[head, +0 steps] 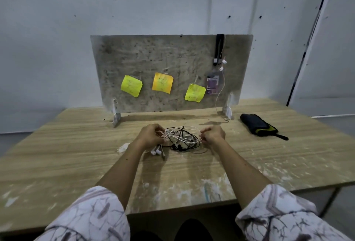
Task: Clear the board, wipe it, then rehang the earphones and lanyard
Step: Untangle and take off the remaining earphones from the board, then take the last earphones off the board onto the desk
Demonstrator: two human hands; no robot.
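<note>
Earphones (180,139), seemingly pinched between fingers (204,131)

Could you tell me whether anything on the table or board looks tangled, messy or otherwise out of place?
Yes: the white and black earphone cords between both hands are knotted in one tangle. The table has white smears and worn patches. On the board, three sticky notes hang tilted.

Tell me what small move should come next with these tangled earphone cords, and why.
Probably draw the hands apart gently to loosen the knot. The left hand and right hand each pinch the white cords, which are looped through the black cord above the table. They likely need separating first.
</note>
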